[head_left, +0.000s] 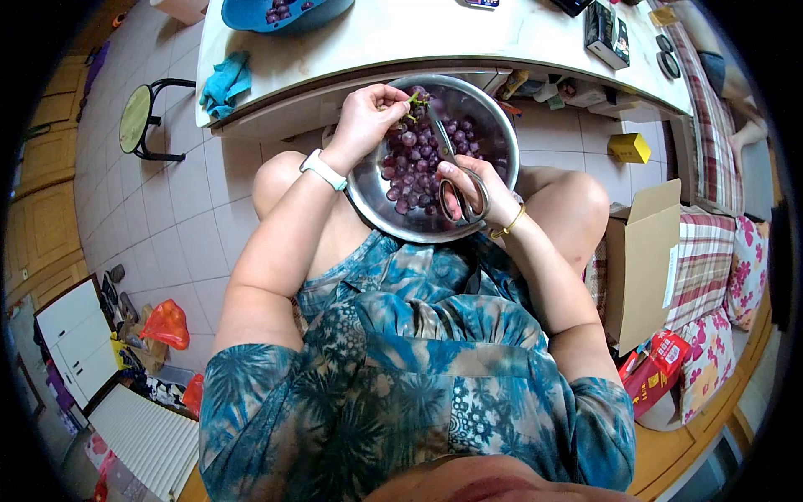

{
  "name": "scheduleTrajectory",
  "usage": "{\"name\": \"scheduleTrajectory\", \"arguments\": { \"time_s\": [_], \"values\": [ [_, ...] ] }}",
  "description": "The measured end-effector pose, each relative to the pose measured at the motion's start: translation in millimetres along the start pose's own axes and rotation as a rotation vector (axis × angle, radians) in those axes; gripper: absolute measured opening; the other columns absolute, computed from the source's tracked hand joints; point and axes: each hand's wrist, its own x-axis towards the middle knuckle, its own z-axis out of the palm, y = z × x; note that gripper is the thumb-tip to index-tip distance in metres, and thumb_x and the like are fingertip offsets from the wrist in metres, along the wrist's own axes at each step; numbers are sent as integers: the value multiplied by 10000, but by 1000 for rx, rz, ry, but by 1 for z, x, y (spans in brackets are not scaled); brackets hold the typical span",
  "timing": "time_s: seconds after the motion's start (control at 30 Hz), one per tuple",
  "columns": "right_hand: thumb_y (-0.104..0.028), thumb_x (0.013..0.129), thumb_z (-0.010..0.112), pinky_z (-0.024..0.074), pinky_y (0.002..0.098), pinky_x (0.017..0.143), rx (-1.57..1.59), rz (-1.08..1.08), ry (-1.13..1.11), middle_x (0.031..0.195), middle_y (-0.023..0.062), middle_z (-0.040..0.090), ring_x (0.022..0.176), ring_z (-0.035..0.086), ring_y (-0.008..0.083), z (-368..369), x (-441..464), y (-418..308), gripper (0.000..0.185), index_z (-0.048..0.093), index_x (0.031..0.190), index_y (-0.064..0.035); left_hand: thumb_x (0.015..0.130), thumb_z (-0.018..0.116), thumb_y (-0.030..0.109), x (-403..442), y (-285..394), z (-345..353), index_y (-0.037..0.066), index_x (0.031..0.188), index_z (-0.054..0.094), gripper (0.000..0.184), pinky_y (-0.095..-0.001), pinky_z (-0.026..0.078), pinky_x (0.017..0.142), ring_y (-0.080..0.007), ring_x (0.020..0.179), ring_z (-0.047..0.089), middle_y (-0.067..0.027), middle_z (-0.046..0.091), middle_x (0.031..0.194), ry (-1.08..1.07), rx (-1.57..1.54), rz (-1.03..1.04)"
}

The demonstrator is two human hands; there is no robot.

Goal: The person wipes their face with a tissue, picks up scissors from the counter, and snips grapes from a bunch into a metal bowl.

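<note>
A wide steel bowl (502, 125) rests on my lap, with many loose purple grapes (410, 171) inside. Above its far left part, my left hand (372, 117) pinches a green grape stem (418, 102) that still bears a few grapes. My right hand (468, 191) has its fingers through the handles of a pair of scissors (443, 134). The blades point up and away, with their tips close to the stem. Whether the blades touch the stem I cannot tell.
Ahead stands a white table (376, 42) with a blue basin (288, 18) of grapes, a teal cloth (226, 85) and a black box (607, 35). A round stool (135, 119) is at the left. To the right are an open cardboard box (640, 268) and a yellow box (629, 148).
</note>
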Motion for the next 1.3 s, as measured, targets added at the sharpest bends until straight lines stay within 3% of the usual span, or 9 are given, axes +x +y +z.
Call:
{"name": "scheduleTrajectory", "arguments": {
  "time_s": [0.37,0.63,0.77,0.9,1.3],
  "values": [
    [-306,1037,572,423,255,409,-46,33,54,547,44,559,428,535,125,7,-5,-2,311,589,963,-4,928,690,93,1,-2,1,-13,1065,700,173,-219,517,667,-61,738,620,-19,697,857,1,-40,-2],
    [-325,1017,612,391,221,401,32,-71,85,558,17,583,420,537,97,2,0,9,292,588,947,-42,928,697,105,7,-8,-4,6,1059,707,164,-222,510,692,-55,738,604,1,689,855,58,-69,9],
    [-303,1015,616,426,240,442,52,-130,134,578,38,583,451,535,110,2,-3,1,267,583,962,-44,941,688,133,7,-3,-8,20,1079,704,180,-235,513,715,-55,767,596,1,686,893,88,-78,-27],
    [-300,1014,617,430,245,447,58,-127,151,589,43,590,462,543,112,2,-3,-2,264,585,974,-41,911,706,103,8,-5,-8,8,1026,717,149,-214,501,643,-57,707,592,6,669,842,113,-149,-8],
    [-288,993,655,415,228,468,112,-264,257,676,44,628,527,579,108,-3,4,5,257,605,1048,-41,919,712,111,6,-1,-9,17,1043,713,155,-210,508,657,-45,699,580,2,690,857,39,-248,-92]
  ]
}}
